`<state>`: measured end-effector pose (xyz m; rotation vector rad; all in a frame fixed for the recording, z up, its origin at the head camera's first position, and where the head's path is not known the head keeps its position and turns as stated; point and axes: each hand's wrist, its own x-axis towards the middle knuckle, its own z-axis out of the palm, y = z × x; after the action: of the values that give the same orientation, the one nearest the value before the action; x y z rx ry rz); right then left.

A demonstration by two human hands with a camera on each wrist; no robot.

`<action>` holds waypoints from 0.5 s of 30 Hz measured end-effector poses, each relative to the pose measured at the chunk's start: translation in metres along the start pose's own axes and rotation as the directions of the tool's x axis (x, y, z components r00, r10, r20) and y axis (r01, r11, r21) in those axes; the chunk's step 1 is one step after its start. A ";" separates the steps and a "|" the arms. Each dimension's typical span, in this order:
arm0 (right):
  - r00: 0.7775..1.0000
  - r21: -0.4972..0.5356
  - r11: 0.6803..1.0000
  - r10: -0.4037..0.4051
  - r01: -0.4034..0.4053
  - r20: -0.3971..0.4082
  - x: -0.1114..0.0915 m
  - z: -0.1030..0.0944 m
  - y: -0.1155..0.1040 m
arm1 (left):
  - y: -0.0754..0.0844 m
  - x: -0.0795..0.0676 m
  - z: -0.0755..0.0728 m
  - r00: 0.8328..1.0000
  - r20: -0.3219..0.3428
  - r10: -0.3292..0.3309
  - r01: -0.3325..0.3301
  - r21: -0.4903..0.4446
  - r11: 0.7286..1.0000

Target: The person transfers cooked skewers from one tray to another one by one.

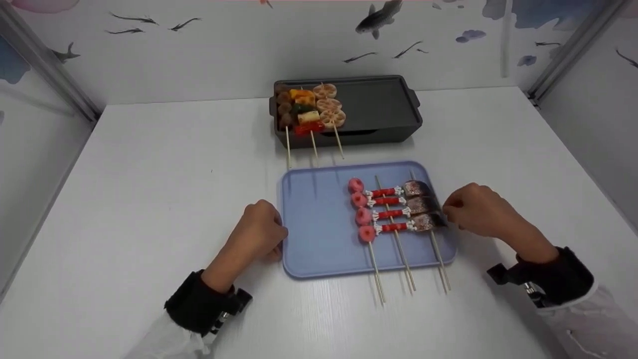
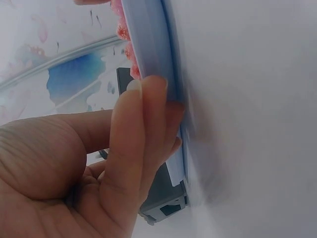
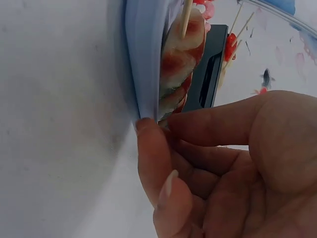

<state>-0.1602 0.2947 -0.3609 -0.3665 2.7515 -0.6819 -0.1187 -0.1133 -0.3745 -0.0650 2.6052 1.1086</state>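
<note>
Pinching the blue rectangular tray [image 1: 319, 214], left hand [image 1: 258, 230] and right hand [image 1: 481, 212] gripped its opposite edges narrowly; likely for balance.

There are six skewers [image 1: 393, 214], one tray [image 1: 319, 214], one grill [image 1: 376, 104].

Blue rectangular tray [image 1: 319, 214], apparently flat on the white table [image 1: 149, 199], three loaded skewers [image 1: 391, 214] toward its right side.

white table [image 1: 164, 189]; tray [image 1: 319, 219], grill [image 1: 374, 104] atop
</note>
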 end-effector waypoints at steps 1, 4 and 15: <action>1.000 0.011 1.000 0.012 -0.012 0.027 0.001 -0.001 0.001 | 0.000 0.000 0.000 1.000 0.001 0.002 -0.002 0.001 1.000; 0.998 0.027 1.000 0.014 -0.016 0.061 0.002 -0.002 0.003 | 0.001 0.001 0.000 1.000 0.004 0.008 -0.008 0.004 1.000; 0.994 0.062 0.998 -0.005 -0.002 0.105 0.005 -0.002 0.002 | -0.001 0.001 -0.002 1.000 0.026 0.012 -0.013 0.034 0.999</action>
<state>-0.1658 0.2956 -0.3607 -0.3797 2.6246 -0.7259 -0.1201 -0.1150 -0.3740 -0.0270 2.6040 1.0611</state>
